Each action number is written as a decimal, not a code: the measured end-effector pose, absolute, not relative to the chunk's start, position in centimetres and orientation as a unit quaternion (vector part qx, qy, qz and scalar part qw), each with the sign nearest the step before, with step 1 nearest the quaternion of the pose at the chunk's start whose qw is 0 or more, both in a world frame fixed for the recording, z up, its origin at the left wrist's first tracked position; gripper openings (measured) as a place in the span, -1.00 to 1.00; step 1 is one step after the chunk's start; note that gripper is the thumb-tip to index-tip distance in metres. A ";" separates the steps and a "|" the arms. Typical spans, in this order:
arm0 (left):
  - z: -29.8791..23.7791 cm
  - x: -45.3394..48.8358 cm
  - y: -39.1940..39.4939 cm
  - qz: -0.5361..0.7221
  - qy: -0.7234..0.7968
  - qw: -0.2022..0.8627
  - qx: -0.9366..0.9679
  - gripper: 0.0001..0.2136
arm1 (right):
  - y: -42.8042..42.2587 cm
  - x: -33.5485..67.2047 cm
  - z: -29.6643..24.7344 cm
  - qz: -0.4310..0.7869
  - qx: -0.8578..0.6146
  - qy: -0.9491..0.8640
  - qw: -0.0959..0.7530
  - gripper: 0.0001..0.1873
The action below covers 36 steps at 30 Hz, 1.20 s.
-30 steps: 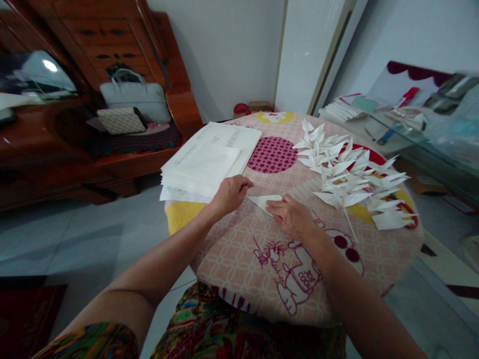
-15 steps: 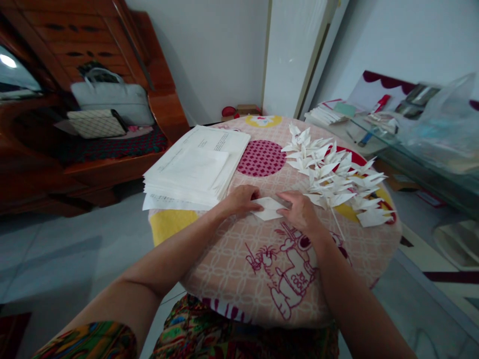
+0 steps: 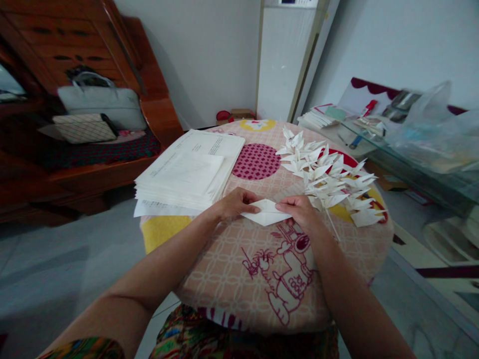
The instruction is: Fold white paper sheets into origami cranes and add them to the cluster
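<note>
Working over a round table [image 3: 359,259] draped in patterned pink cloth [image 3: 213,271], before pale walls [image 3: 209,60] and a glossy carved wooden bench [image 3: 159,117], the left hand [image 3: 237,202] and right hand [image 3: 300,208] pinch opposite ends of an angular folded white paper [image 3: 266,218]. It lies between a flat stack [image 3: 187,167] of printed sheets and spiky paper cranes [image 3: 325,172]; a crinkled, see-through plastic bag [image 3: 430,129] sits at far right.
</note>
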State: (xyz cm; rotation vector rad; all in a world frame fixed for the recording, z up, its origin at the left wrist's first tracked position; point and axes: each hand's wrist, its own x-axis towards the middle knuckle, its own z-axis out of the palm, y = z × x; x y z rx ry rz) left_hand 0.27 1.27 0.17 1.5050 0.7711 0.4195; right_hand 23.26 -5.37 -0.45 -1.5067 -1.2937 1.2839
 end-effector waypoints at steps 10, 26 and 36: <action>0.2 0.7 1.2 0.144 0.327 0.643 0.678 -0.71 | -5.3 22.9 -0.7 0.491 -0.559 -0.552 0.376 -0.73; 0.7 1.4 0.5 0.160 0.320 0.596 0.718 -0.65 | -5.2 23.3 0.1 0.455 -0.540 -0.632 0.319 -0.82; 0.7 0.2 1.1 0.184 0.374 0.627 0.658 -0.73 | -5.4 24.7 0.8 0.526 -0.567 -0.505 0.382 -0.85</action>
